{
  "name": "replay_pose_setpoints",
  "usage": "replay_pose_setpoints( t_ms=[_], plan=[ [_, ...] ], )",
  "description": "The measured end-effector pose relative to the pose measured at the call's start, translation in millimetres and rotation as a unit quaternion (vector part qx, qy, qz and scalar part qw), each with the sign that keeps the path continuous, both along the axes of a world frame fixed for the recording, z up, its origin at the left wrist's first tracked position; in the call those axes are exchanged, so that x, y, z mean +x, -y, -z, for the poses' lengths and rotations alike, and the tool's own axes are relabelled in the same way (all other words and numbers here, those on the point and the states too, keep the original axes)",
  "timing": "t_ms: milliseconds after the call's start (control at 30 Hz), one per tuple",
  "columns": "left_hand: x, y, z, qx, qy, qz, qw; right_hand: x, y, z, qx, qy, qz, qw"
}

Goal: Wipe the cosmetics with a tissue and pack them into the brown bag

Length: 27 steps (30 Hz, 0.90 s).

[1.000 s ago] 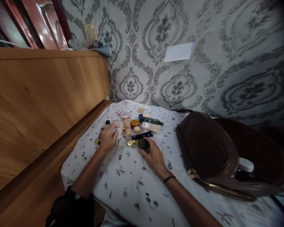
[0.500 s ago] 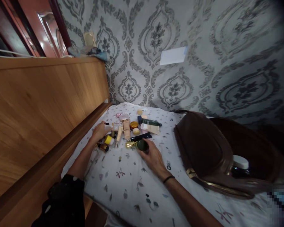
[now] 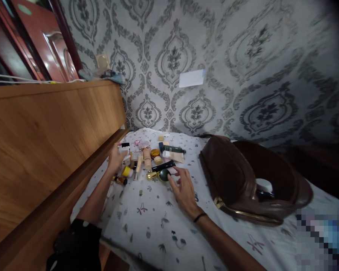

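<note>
My left hand (image 3: 115, 160) is at the left of a group of cosmetics, finger and thumb around a small pale, seemingly clear bottle with a black cap (image 3: 125, 144). My right hand (image 3: 184, 190) is open beside a dark green round jar (image 3: 164, 174), its fingertips close to the rim; whether they touch it I cannot tell. A gold-coloured bottle (image 3: 151, 175) lies left of the jar, and a black tube (image 3: 164, 165) lies just behind. Around them are a beige pump-like bottle (image 3: 147, 158), a slim cream tube (image 3: 138, 167), a yellow-capped jar (image 3: 126, 171) and a brown bottle (image 3: 120, 180).
A brown leather bag (image 3: 228, 173) lies gaping at the right, a white-lidded jar (image 3: 264, 185) inside. Further back are a dark green tube (image 3: 173, 149), a white tube (image 3: 173, 156) and an amber jar (image 3: 155, 153). A wooden panel (image 3: 56, 124) borders the left; patterned wall (image 3: 147, 86) stands behind.
My right hand has let go of the green jar, which now sits with its lid facing up, and drawn slightly right. The black cap at my left hand shows more fully. The view has shifted.
</note>
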<state>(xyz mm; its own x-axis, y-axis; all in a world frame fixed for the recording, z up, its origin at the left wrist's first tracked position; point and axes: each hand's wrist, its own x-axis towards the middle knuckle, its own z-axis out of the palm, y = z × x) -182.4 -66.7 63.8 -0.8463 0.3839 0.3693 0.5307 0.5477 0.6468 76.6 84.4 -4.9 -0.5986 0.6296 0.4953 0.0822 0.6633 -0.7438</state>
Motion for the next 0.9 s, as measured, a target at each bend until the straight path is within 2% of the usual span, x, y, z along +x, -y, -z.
replay_pose_setpoints(
  t_ms=[67, 100, 167, 233, 300, 367, 433, 500, 600, 733, 900],
  plan=[
    [21.7, -2.9, -4.7, 0.09, 0.025, 0.052, 0.994, 5.9, 11.0, -8.1, 0.003, -0.029, -0.034, 0.999],
    [36.0, -5.8, -5.2, 0.158, 0.063, 0.093, 0.981, 7.7, 17.4, -11.1, -0.009, -0.039, -0.063, 0.997],
    [70.3, -13.5, -1.0, 0.267, 0.181, 0.186, 0.928, 9.6, 30.0, -14.5, -0.067, -0.052, -0.125, 0.989],
    [107.8, -21.5, 9.9, 0.307, 0.274, 0.223, 0.884, 11.0, 39.2, -14.4, -0.146, -0.052, -0.177, 0.972],
    [141.5, -27.2, 24.5, 0.291, 0.312, 0.263, 0.866, 15.1, 43.2, -11.4, -0.199, -0.036, -0.192, 0.96],
    [166.3, -30.1, 38.1, 0.243, 0.287, 0.308, 0.874, 23.2, 43.2, -6.3, -0.209, 0.005, -0.165, 0.964],
    [180.6, -31.5, 47.1, 0.195, 0.22, 0.333, 0.896, 34.0, 42.0, 0.1, -0.193, 0.048, -0.125, 0.972],
    [186.6, -32.9, 50.6, 0.149, 0.139, 0.344, 0.916, 43.9, 41.7, 7.1, -0.158, 0.064, -0.104, 0.98],
    [187.2, -36.3, 49.6, 0.096, 0.057, 0.354, 0.929, 52.1, 43.5, 15.3, -0.091, 0.048, -0.092, 0.99],
    [181.3, -40.3, 48.4, 0.089, 0.057, 0.319, 0.942, 53.8, 46.7, 15.8, -0.052, 0.097, -0.078, 0.991],
    [168.6, -39.9, 55.9, 0.142, 0.132, 0.278, 0.941, 55.8, 49.5, 11.2, -0.051, 0.131, -0.088, 0.986]
  ],
)
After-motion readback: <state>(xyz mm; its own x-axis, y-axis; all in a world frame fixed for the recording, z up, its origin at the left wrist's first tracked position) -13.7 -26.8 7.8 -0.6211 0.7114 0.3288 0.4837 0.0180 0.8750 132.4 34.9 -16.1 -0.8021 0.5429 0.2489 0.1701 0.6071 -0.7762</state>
